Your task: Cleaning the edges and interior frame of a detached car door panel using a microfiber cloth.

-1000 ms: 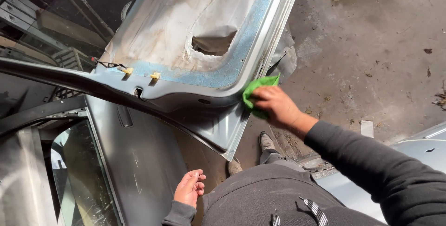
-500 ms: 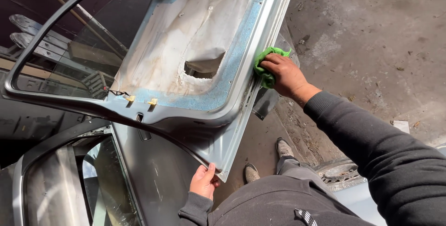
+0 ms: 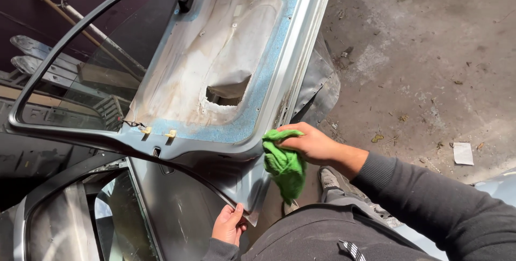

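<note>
Stained concrete floor [image 3: 430, 67] lies under us. Our right hand [image 3: 312, 144] pinches a green cloth [image 3: 284, 165] against the door [image 3: 226, 78] edge. Our left hand [image 3: 228, 224] closes its fingers on the door's lower corner. Beyond, the window frame [image 3: 32, 78] and a paper scrap [image 3: 463, 153].

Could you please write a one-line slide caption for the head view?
Right hand presses crumpled green cloth against stripped pale-blue metal car door; left hand grips its corner.
</note>
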